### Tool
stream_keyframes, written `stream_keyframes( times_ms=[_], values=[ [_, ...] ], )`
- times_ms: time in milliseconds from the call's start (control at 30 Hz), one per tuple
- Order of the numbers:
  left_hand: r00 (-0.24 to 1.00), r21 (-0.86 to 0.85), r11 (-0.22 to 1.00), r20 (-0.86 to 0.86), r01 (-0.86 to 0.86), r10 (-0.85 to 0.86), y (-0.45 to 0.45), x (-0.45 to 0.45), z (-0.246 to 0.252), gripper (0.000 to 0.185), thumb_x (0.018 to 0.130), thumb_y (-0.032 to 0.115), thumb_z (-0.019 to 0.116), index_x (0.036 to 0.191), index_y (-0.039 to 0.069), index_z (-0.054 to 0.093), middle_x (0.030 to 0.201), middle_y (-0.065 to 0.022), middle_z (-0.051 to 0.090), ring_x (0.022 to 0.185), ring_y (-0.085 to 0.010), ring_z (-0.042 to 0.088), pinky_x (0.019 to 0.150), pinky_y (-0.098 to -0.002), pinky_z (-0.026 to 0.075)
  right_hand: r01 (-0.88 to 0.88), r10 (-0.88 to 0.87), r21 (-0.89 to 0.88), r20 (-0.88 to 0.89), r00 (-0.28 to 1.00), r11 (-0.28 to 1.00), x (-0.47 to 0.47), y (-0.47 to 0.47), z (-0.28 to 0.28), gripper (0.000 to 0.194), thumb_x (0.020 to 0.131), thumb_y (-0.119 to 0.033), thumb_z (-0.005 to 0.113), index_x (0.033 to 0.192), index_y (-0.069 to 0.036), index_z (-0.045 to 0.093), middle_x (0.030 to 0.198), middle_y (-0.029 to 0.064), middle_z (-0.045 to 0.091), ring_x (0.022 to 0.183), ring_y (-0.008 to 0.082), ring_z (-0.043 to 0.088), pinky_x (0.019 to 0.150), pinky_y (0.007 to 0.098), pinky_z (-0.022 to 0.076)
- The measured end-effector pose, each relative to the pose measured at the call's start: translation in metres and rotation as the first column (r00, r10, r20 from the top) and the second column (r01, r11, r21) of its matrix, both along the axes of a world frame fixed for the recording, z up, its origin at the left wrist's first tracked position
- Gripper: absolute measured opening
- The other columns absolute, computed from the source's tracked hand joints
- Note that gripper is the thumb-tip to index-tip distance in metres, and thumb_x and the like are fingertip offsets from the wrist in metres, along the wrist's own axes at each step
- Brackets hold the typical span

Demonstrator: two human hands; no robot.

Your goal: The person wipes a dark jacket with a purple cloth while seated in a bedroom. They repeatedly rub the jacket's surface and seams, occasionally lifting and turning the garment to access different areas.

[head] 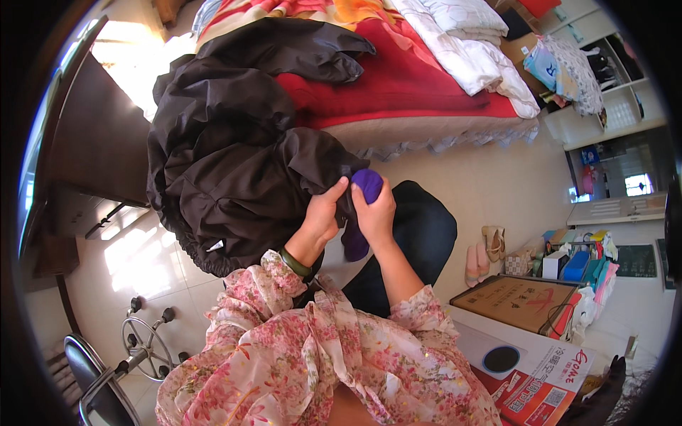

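A large dark jacket [229, 186] lies bunched over my lap and up onto the bed. My left hand [323, 210] grips the edge of one dark sleeve [325, 160] near its end. In my right hand [375, 213] is a bunched purple cloth [367, 184], pinched between thumb and fingers. More purple fabric [354, 242] hangs below, between my two hands; whether it joins the bunched part is hidden. The hands are close together, thumbs nearly meeting. Another sleeve [341, 58] of the jacket rests on the red blanket.
A bed with a red blanket [394, 90] and white quilt [463, 64] stands ahead. A wheeled chair base [144, 346] is at lower left, beside dark furniture [96, 128]. Cardboard boxes [511, 303], pink slippers [477, 263] and a shelf unit [613, 122] are on the right.
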State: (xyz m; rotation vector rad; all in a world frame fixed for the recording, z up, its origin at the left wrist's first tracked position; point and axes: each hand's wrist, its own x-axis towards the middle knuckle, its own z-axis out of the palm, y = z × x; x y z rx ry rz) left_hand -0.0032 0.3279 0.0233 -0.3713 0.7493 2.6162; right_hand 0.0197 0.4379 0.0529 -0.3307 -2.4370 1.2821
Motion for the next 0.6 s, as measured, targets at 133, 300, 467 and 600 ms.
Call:
stream_keyframes(
  times_ms=[133,300,467,600],
  values=[
    [0.995,0.069,0.993,-0.037,0.094,-0.092,0.000,-0.003,0.005,0.032,0.097,0.016,0.066,0.124,-0.001,0.063,0.115,-0.0104,0.070,0.102,-0.0205,0.069,0.092,-0.0345,0.056,0.051,-0.017,-0.715,0.055,0.998,0.697,-0.032,0.045,-0.015,0.036,0.089,-0.021,0.073,0.116,0.001,0.064,0.105,0.0125,0.072,0.089,0.0271,0.071,0.081,0.0398,0.0550],
    [0.974,0.139,0.964,-0.033,0.226,-0.224,-0.010,-0.001,0.016,0.038,0.095,0.013,0.068,0.129,0.000,0.059,0.121,-0.0087,0.068,0.107,-0.0207,0.067,0.094,-0.0338,0.055,-0.057,0.401,-0.998,-0.048,0.915,0.008,-0.017,0.089,0.013,0.035,0.099,-0.026,0.058,0.122,0.000,0.063,0.116,0.0138,0.070,0.106,0.0260,0.068,0.098,0.0408,0.0536],
    [0.968,-0.063,0.970,-0.080,0.233,-0.237,-0.007,0.008,0.023,0.044,0.093,0.014,0.071,0.133,-0.001,0.057,0.126,-0.0114,0.066,0.111,-0.0230,0.067,0.096,-0.0376,0.055,-0.074,0.419,-0.977,0.018,0.908,0.202,-0.015,0.091,0.028,0.030,0.094,-0.016,0.065,0.120,-0.002,0.065,0.113,0.0101,0.071,0.102,0.0220,0.068,0.093,0.0376,0.0547],
    [0.980,0.008,0.986,-0.106,0.168,-0.166,-0.006,0.005,0.014,0.045,0.093,0.017,0.071,0.132,-0.001,0.058,0.125,-0.0120,0.067,0.111,-0.0236,0.067,0.096,-0.0389,0.055,-0.079,0.344,-0.961,0.018,0.939,0.267,-0.019,0.094,0.031,0.029,0.091,-0.011,0.069,0.118,-0.002,0.066,0.111,0.0076,0.071,0.099,0.0197,0.069,0.091,0.0357,0.0547]
  ],
)
